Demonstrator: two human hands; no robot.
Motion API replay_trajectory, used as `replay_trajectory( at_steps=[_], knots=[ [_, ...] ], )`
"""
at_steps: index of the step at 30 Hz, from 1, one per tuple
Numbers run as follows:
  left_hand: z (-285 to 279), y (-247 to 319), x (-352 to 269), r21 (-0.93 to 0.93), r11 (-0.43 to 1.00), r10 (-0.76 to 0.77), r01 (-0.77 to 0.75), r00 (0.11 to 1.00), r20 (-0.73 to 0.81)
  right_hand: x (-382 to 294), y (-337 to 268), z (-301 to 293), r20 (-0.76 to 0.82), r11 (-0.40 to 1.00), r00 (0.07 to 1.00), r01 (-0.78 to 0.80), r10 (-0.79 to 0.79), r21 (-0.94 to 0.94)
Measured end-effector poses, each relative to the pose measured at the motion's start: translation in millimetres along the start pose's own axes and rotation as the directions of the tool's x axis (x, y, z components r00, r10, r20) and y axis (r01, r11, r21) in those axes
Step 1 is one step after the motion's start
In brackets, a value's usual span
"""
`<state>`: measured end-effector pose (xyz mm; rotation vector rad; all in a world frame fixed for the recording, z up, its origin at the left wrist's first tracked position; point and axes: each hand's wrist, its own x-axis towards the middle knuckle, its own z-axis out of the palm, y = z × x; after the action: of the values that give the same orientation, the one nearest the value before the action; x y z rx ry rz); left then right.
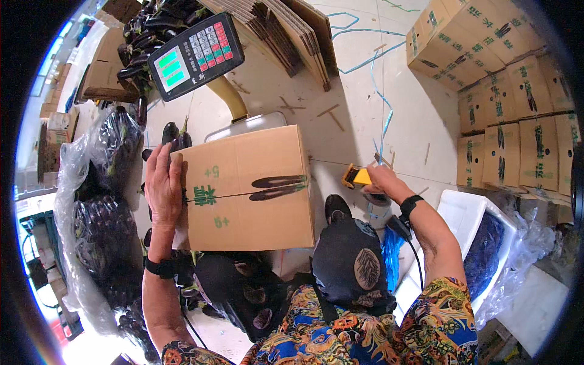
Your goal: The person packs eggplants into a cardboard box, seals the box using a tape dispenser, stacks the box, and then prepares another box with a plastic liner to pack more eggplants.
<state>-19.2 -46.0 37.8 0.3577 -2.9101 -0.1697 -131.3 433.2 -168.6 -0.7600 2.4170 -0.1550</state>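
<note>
A closed cardboard carton (pixel 242 210) with a printed picture of two eggplants lies in front of my knees, at the near side of a metal scale platform (pixel 255 123); the carton hides what bears it. My left hand (pixel 164 187) is laid against its left end, thumb along the edge and fingers spread. Off the carton's right side, my right hand (pixel 385 182) grips a yellow tape dispenser (pixel 359 176) with a toothed cutter end; its roll is partly hidden. Several loose eggplants (pixel 175 134) lie just beyond my left fingertips.
The scale's lit display head (pixel 196 57) rises on a post beyond the carton. Bagged eggplants (pixel 107 228) line the left. Flattened cartons (pixel 292 36) lean at the back, and filled-looking cartons (pixel 502 132) stack at right. A foam box (pixel 463 214) and blue strapping (pixel 388 109) lie nearer.
</note>
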Motion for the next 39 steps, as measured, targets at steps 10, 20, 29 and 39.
replay_trajectory(
  at_steps=[10,20,29,39],
  knots=[
    [7,-19,1,0.050,0.998,-0.027,0.027,1.000,-0.007,18,-142,-93,0.027,0.294,0.961,0.058,-0.277,0.954],
    [-19,-69,-1,-0.344,0.869,-0.369,0.356,0.929,0.029,79,-130,11,0.003,0.535,0.982,0.101,-0.190,0.839],
    [-18,-87,-26,-0.729,0.604,-0.346,0.322,0.930,0.123,25,-149,-158,-0.033,0.055,0.970,0.048,-0.241,0.997],
    [-70,-69,-65,-0.730,0.552,-0.098,0.404,0.900,0.424,-85,-273,-226,-0.272,0.722,0.746,0.661,-0.607,0.201]
  ],
)
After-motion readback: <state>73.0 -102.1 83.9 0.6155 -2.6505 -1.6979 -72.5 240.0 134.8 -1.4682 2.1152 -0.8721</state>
